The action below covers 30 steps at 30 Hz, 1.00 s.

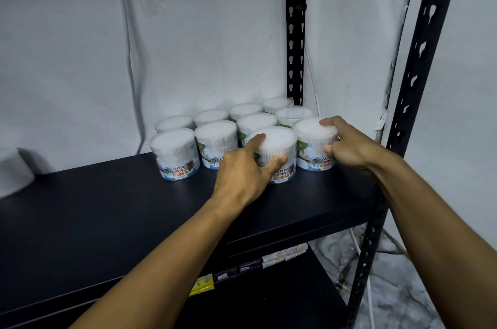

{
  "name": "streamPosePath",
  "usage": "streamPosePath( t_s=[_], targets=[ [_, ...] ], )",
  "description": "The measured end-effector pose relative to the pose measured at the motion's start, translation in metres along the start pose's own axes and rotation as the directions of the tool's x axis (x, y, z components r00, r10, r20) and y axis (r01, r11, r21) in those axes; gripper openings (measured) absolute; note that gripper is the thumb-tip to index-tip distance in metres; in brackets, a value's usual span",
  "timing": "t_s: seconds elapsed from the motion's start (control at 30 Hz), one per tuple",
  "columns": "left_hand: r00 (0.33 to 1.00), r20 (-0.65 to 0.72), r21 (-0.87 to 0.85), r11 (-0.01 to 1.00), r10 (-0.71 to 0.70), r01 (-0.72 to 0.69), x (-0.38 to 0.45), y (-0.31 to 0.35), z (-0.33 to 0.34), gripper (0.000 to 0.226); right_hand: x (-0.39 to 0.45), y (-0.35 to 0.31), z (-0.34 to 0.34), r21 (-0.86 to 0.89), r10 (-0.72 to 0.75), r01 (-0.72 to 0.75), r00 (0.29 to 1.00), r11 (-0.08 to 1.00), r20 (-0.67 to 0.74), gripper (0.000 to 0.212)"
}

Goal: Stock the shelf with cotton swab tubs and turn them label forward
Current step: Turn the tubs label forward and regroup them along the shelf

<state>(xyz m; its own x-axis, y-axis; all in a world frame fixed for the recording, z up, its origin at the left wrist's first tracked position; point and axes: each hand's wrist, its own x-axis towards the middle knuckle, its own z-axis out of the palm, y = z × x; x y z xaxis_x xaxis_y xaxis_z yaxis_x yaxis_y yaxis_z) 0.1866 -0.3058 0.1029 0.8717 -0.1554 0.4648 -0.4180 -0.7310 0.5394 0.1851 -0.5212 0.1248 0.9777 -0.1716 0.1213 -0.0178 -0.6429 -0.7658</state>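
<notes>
Black shelf [107,207] runs across the middle of the frame, cotton swab tubs clustered at centre right against the back wall [80,46]. Left hand [243,175] at frame centre grips the front tub [277,154]: index finger lies on the lid edge, thumb presses the side just above the "COTTON BUDS" label, which faces the camera; fingers wrapped around the tub, not spread. Right hand [349,146] just right of centre holds the right front tub [314,144]: one finger on the lid's far right rim, others curled on its right side, label showing at lower front. These two tubs stand just beside each other, upright. Left of them two more front-row tubs: the far-left tub [174,154] with label forward, and the second tub [216,143] partly hidden behind the left hand, label only partly seen. Behind sit more tubs in two back rows [244,111], lids visible, labels mostly hidden. White blurred object [13,170] at left edge on the shelf, cannot tell what it is. Black perforated upright [295,33] at top centre, another upright [419,60] at right. Lower shelf [269,301] at bottom centre holds small packets [242,269] along its back edge
</notes>
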Motion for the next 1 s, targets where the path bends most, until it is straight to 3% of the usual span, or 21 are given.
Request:
streamPosePath(
  t_s=[0.27,0.43,0.6,0.67,0.8,0.93,1.0],
  targets=[
    [1.000,0.019,0.048,0.999,0.011,-0.012,0.000,-0.003,0.001,0.078,0.001,0.002,0.001,-0.005,0.014,-0.014,1.000,1.000,0.008,0.064],
    [0.999,0.052,0.093,0.996,-0.001,-0.004,-0.001,-0.005,-0.006,0.090,-0.008,-0.003,0.007,-0.230,-0.001,0.006,1.000,0.973,0.022,0.075],
    [0.998,-0.034,0.236,0.971,0.049,-0.040,-0.010,-0.021,-0.035,0.080,-0.031,-0.022,0.015,-0.464,-0.126,0.080,0.990,0.882,-0.068,0.093],
    [0.996,-0.047,0.273,0.960,0.075,-0.059,-0.015,-0.038,-0.056,0.074,-0.037,-0.034,0.025,-0.542,-0.274,0.180,0.957,0.821,-0.098,0.092],
    [0.995,-0.059,0.351,0.935,0.085,-0.059,-0.028,-0.084,-0.112,0.060,-0.047,-0.074,0.071,-0.488,-0.602,0.475,0.787,0.732,-0.136,0.068],
    [0.992,-0.125,0.436,0.899,0.014,0.042,-0.044,-0.142,-0.176,0.053,-0.054,-0.127,0.134,-0.293,-0.721,0.678,0.690,0.674,-0.062,0.050],
    [0.989,-0.143,0.476,0.873,-0.042,0.106,-0.052,-0.173,-0.209,0.053,-0.056,-0.155,0.166,-0.202,-0.737,0.721,0.676,0.663,-0.009,0.048]
  ],
)
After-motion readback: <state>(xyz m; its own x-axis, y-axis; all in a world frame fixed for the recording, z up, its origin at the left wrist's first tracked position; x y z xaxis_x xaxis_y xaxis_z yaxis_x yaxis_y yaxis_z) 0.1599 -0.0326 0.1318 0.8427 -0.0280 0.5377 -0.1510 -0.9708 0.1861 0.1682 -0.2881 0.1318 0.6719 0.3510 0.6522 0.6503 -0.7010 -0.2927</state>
